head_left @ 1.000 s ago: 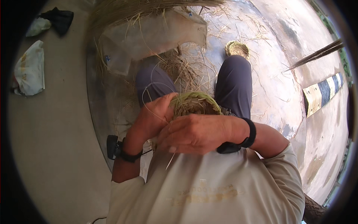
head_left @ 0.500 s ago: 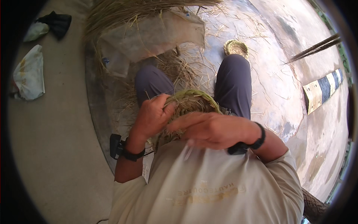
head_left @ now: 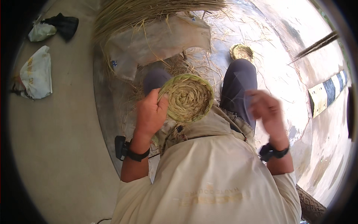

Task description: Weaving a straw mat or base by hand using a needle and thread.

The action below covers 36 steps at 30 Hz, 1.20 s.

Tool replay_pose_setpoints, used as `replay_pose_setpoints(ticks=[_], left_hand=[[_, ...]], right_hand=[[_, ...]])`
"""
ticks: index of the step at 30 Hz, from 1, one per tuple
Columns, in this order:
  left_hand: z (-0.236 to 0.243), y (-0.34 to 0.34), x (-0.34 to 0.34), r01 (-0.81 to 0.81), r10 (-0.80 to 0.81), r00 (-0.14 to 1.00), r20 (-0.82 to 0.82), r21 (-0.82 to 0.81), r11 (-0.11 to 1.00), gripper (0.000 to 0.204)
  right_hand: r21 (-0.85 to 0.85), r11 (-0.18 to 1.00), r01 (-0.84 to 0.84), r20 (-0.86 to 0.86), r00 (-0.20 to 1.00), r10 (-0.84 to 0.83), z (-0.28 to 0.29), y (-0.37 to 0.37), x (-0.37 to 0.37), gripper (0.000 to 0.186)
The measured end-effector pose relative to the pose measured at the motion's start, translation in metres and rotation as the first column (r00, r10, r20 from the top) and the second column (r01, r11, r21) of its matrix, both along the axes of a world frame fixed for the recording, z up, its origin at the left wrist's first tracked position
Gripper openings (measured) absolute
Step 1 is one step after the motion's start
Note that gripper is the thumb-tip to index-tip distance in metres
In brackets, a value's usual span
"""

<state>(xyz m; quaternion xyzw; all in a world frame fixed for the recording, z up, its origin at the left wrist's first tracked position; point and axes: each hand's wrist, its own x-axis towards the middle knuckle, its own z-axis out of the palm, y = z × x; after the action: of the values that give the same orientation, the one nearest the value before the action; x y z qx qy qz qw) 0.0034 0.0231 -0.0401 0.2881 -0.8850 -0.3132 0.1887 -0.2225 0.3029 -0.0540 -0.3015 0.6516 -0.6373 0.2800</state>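
A shallow round basket [head_left: 189,99] of coiled straw, with a greener plaited rim, is held above my lap. My left hand [head_left: 150,113] grips its left edge, thumb on the inside and fingers behind. The basket's open side is tilted toward me, so the spiral weave of its bottom shows. Well to the right, over my right knee, my right hand [head_left: 267,112] is raised apart from the basket. Motion smears its fingers; whether a thin strand is in them cannot be made out.
A big bundle of long dry straw [head_left: 156,13] lies at the top over a translucent plastic sheet [head_left: 167,39]. Another small straw basket [head_left: 241,52] sits beyond my right knee. White bags [head_left: 36,72] lie at left; a striped curb block [head_left: 328,91] is at right.
My right hand has left the basket and swung out to the right. My left hand still holds the basket, which now faces me with its inside uncovered.
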Motion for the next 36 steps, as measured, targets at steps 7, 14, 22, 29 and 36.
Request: replay_pose_setpoints(ticks=[7, 14, 22, 29, 36], left_hand=[[0.012, 0.024, -0.011, 0.048, -0.048, 0.999, -0.012, -0.021, 0.999, 0.023], [0.012, 0.029, -0.013, 0.077, -0.078, 0.996, -0.037, -0.022, 0.997, 0.024], [0.004, 0.034, -0.019, 0.061, -0.071, 0.996, -0.049, -0.175, 0.983, 0.019], [-0.002, 0.036, -0.015, 0.119, -0.130, 0.991, -0.045, -0.190, 0.974, 0.021], [0.001, 0.026, -0.019, 0.191, -0.205, 0.979, -0.025, -0.265, 0.945, 0.027]], right_hand=[[0.175, 0.923, -0.341, -0.530, 0.758, 0.381, 0.011, -0.078, 0.057, 0.012], [0.229, 0.916, -0.329, -0.493, 0.772, 0.401, 0.010, -0.080, 0.059, 0.012], [0.156, 0.941, -0.302, -0.445, 0.828, 0.340, 0.004, -0.093, 0.065, 0.013], [0.164, 0.917, -0.363, -0.282, 0.874, 0.396, 0.003, -0.108, 0.059, 0.016], [0.126, 0.920, -0.370, -0.296, 0.871, 0.391, 0.008, -0.108, 0.056, 0.018]])
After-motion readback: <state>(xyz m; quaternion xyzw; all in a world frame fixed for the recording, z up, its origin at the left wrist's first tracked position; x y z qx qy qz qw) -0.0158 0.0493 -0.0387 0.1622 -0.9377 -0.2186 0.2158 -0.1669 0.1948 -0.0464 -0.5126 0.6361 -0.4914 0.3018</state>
